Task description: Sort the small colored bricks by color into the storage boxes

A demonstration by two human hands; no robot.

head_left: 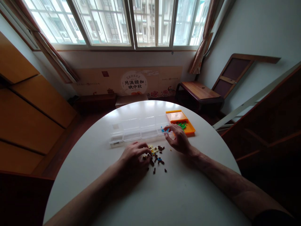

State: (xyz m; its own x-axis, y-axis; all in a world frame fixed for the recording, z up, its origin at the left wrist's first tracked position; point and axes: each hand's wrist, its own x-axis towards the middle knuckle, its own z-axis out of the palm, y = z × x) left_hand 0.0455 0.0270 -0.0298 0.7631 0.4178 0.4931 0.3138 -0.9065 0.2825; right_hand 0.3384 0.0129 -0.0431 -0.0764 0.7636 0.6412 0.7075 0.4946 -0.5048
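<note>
A small heap of tiny bricks (157,154), mostly dark brown with some cream and blue ones, lies on the round white table (150,194). My left hand (134,157) rests on the heap's left side with its fingers curled onto the pieces. My right hand (177,136) reaches to the right end of a clear plastic compartment box (136,129), fingertips pinched over a compartment that holds blue pieces (164,129). What the fingers hold is too small to make out.
An orange tray (181,121) with green pieces (182,125) sits right behind my right hand. Beyond the table stand a low wooden bench (199,91), wooden cabinets (30,106) at the left and a big window (117,22).
</note>
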